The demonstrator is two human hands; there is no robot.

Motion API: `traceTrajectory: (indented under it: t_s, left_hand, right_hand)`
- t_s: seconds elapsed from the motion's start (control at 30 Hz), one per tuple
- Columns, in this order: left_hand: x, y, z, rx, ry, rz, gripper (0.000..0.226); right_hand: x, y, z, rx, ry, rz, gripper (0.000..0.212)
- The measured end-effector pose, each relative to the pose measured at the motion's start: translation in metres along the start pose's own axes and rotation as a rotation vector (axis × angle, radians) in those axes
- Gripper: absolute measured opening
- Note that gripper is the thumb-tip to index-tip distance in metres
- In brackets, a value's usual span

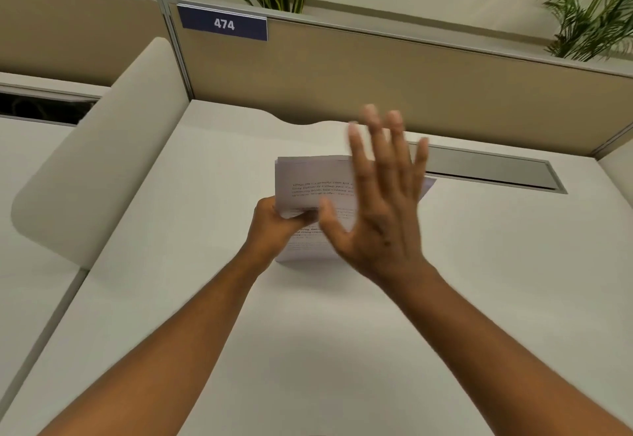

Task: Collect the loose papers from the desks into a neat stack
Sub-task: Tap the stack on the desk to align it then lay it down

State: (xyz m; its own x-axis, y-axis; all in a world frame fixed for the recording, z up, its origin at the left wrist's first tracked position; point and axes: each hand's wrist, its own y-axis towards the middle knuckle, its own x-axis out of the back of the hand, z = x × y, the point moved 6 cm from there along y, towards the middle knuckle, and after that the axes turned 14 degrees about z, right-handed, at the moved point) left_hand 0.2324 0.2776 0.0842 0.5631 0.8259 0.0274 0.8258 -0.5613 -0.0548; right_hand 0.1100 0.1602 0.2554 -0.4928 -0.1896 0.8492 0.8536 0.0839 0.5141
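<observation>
A stack of white printed papers (313, 180) is held up above the white desk (308, 333), near its middle. My left hand (274, 226) grips the stack at its lower left edge. My right hand (380, 202) is spread flat with fingers apart in front of the papers' right side, blurred by motion and covering much of the sheets. A lower sheet (305, 247) shows beneath the hands; whether it lies on the desk or belongs to the held stack I cannot tell.
A tan partition (394, 76) with a blue "474" label (223, 23) bounds the desk's far edge. A grey cable flap (489, 170) sits at the back right. A curved white divider (99, 154) rises on the left. Plants (589, 21) stand behind the partition.
</observation>
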Motion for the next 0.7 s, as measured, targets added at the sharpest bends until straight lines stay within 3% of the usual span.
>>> traceTrajectory:
  t_s: [0.07, 0.27, 0.37, 0.63, 0.7]
  left_hand:
    - [-0.003, -0.004, -0.008, -0.037, 0.013, 0.017, 0.035]
    - [-0.002, -0.007, -0.020, -0.092, -0.033, 0.032, 0.043]
    - [-0.001, -0.007, -0.020, -0.098, -0.003, 0.035, 0.039]
    - [0.001, -0.002, -0.013, -0.078, -0.050, -0.001, 0.031]
    - [0.003, -0.001, -0.010, -0.067, -0.045, 0.008, 0.033]
  right_hand:
    - [-0.020, 0.006, 0.012, 0.017, -0.098, 0.150, 0.077]
    - [-0.044, 0.005, 0.007, -0.051, -0.117, 0.282, 0.083]
    - [-0.037, 0.005, 0.009, -0.064, -0.080, 0.210, 0.079]
    - [-0.048, 0.007, 0.011, 0.023, -0.085, 0.320, 0.074]
    - [-0.034, 0.006, 0.005, 0.009, -0.022, 0.222, 0.076]
